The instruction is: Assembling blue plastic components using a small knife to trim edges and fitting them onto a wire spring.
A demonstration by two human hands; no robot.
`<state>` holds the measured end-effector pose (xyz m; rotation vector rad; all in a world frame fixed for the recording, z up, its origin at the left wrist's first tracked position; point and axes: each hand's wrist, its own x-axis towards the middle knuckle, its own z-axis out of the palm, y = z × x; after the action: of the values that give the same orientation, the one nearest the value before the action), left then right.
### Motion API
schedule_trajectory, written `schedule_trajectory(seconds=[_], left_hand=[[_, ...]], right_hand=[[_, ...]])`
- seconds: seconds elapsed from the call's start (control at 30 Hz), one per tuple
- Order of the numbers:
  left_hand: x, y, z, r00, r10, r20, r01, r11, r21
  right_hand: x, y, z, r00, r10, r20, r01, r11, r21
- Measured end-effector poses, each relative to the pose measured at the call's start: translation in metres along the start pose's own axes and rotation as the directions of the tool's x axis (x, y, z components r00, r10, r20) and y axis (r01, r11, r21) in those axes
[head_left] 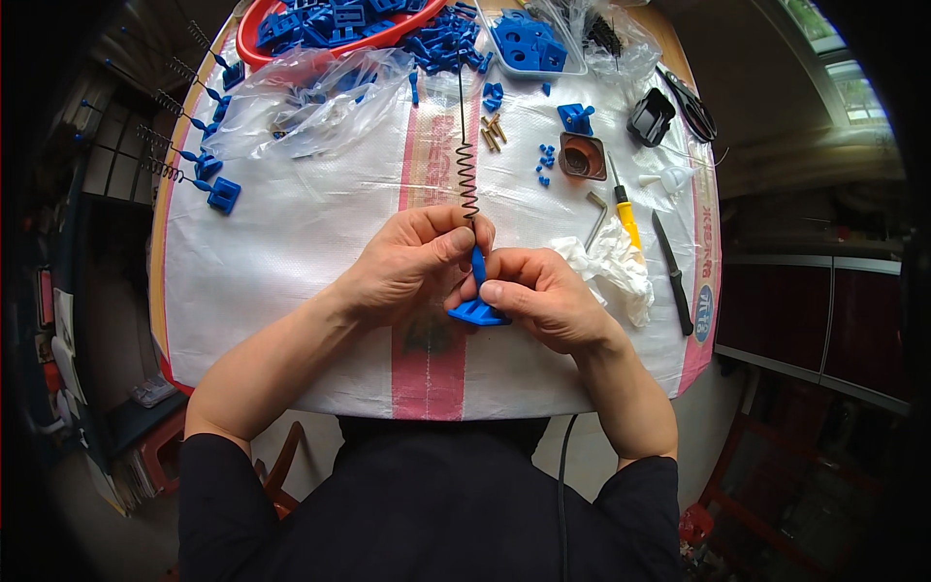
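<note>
My left hand [407, 262] pinches the lower end of the coil spring [467, 179], whose long axis runs straight away from me over the table [291, 252]. My right hand [543, 296] has its grip closed on the blue plastic piece [479, 308] just under the spring. Beside my right hand lies white crumpled tissue [616, 267], beyond it a yellow screwdriver [626, 209]; neither blocks.

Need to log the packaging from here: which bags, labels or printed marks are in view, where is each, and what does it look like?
Clear plastic bag: far left of the table, crumpled, blue parts inside.
Second clear bag: far right edge, crumpled.
Woven sack cover: spread over the table, white, pink stripes.
Round printed mark: on its right pink stripe, blue.
No screens.
</note>
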<state>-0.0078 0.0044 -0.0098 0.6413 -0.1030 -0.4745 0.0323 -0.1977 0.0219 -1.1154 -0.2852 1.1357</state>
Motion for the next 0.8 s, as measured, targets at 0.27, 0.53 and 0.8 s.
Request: schedule_trajectory(seconds=[0.27, 0.53, 0.8], left_hand=[[0.000, -0.001, 0.000, 0.994, 0.013, -0.106, -0.016, 0.999, -0.033], [0.000, 0.000, -0.005, 0.990, 0.055, -0.128, -0.047, 0.997, 0.067], [0.002, -0.004, -0.005, 0.984, 0.113, -0.138, -0.116, 0.993, -0.015]], right_hand=[[-0.004, 0.001, -0.008, 0.999, -0.031, -0.011, 0.032, 0.998, 0.049], [-0.006, -0.002, 0.003, 0.989, -0.115, -0.093, 0.108, 0.991, -0.079], [-0.003, 0.006, 0.002, 0.950, -0.292, -0.108, 0.280, 0.953, -0.115]])
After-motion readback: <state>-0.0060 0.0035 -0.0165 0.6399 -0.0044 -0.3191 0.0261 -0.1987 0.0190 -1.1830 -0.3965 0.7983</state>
